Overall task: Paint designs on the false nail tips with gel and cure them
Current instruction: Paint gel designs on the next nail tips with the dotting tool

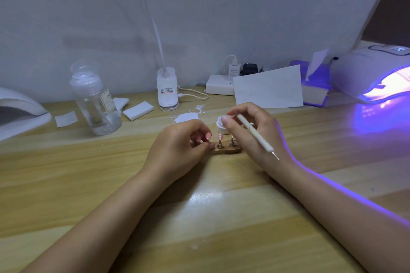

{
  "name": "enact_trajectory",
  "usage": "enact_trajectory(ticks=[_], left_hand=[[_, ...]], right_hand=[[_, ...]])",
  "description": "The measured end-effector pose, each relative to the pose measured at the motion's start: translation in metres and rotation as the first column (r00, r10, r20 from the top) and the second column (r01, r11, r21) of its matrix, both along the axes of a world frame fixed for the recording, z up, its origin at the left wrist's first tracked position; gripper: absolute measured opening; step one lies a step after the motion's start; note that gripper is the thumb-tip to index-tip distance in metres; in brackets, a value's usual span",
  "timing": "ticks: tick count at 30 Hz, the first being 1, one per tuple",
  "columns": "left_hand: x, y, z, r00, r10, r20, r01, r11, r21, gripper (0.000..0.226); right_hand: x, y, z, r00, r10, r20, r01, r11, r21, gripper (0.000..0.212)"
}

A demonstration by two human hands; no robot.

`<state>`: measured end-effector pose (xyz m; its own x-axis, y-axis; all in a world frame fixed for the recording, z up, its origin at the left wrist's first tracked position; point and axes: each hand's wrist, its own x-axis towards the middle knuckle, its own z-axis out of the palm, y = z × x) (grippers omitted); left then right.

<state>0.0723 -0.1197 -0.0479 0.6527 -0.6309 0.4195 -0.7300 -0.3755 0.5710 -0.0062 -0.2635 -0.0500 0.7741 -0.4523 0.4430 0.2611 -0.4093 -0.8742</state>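
The left hand (177, 142) rests on the wooden worktop (199, 206) with its fingers curled, the grip pinching the left end of the wooden nail-tip stand (226, 150). The stand lies at the centre of the worktop and carries small metal posts; a pink false nail tip (220, 136) sits upright on one post, with a second tip (232, 139) just beside it, partly hidden by the right hand (253, 126). The right hand's grip grasps a white dotting pen (255, 134), which slants down to the right with its metal point over the wrist. A small white gel jar (222, 125) stands just behind the stand, touching the right hand's fingers. At the far right, a white curing lamp (372, 71) glows violet. A clear pump bottle (95, 102), a clip-on desk lamp (167, 93) and a power strip (219, 84) stand along the rear.
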Motion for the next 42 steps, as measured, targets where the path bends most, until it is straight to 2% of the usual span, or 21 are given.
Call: enact_trajectory(ticks=[3, 10, 13, 15, 17, 19, 21, 24, 27, 31, 34, 37, 42], left_hand=[[-0.002, 0.001, 0.0, 1.0, 0.016, 0.023, -0.016, 1.0, 0.013, 0.018], [-0.008, 0.001, 0.002, 0.984, 0.012, 0.177, -0.018, 0.999, 0.032, 0.013], [-0.014, 0.0, 0.007, 0.949, -0.005, 0.314, 0.056, 0.986, -0.155, 0.008], [-0.022, -0.003, 0.009, 0.934, -0.02, 0.357, 0.134, 0.946, -0.297, 0.008], [-0.031, -0.007, 0.006, 0.953, -0.146, 0.265, 0.235, 0.908, -0.345, 0.013], [-0.036, -0.011, -0.001, 0.959, -0.264, 0.108, 0.285, 0.907, -0.31, 0.014], [-0.037, -0.013, -0.008, 0.951, -0.31, 0.001, 0.299, 0.915, -0.27, 0.013], [-0.032, -0.013, -0.01, 0.934, -0.347, -0.087, 0.313, 0.911, -0.268, 0.017], [-0.03, -0.013, -0.011, 0.937, -0.336, -0.1, 0.305, 0.921, -0.242, 0.015], [-0.028, -0.013, -0.011, 0.935, -0.341, -0.102, 0.305, 0.915, -0.263, 0.016], [-0.028, -0.014, -0.012, 0.933, -0.343, -0.112, 0.303, 0.913, -0.274, 0.012], [-0.029, -0.013, -0.012, 0.932, -0.336, -0.134, 0.288, 0.914, -0.285, 0.01], [-0.028, -0.013, -0.013, 0.922, -0.345, -0.175, 0.289, 0.915, -0.28, 0.01]], right_hand=[[0.0, -0.001, 0.003, 0.998, -0.062, 0.033, 0.058, 0.992, 0.109, 0.013], [0.0, -0.01, 0.006, 0.98, -0.193, -0.051, 0.198, 0.917, 0.347, 0.039], [-0.001, -0.01, 0.009, 0.973, -0.219, -0.066, 0.226, 0.866, 0.447, 0.049], [-0.002, -0.01, 0.009, 0.972, -0.221, -0.079, 0.233, 0.862, 0.45, 0.053], [-0.002, -0.01, 0.008, 0.968, -0.233, -0.091, 0.25, 0.879, 0.406, 0.049], [0.0, -0.01, 0.006, 0.97, -0.236, -0.061, 0.241, 0.897, 0.37, 0.04], [0.0, -0.011, 0.005, 0.974, -0.224, -0.021, 0.217, 0.911, 0.351, 0.031], [0.003, -0.014, 0.009, 0.978, -0.206, 0.024, 0.19, 0.935, 0.301, 0.034], [0.008, -0.018, 0.015, 0.982, -0.19, 0.016, 0.183, 0.964, 0.194, 0.035], [0.021, -0.023, 0.023, 0.975, -0.165, -0.15, 0.16, 0.986, -0.043, 0.033], [0.035, -0.027, 0.031, 0.948, -0.211, -0.24, 0.166, 0.967, -0.193, 0.039], [0.049, -0.028, 0.034, 0.929, -0.249, -0.273, 0.181, 0.951, -0.252, 0.041], [0.058, -0.027, 0.033, 0.887, -0.277, -0.369, 0.155, 0.932, -0.327, 0.031]])
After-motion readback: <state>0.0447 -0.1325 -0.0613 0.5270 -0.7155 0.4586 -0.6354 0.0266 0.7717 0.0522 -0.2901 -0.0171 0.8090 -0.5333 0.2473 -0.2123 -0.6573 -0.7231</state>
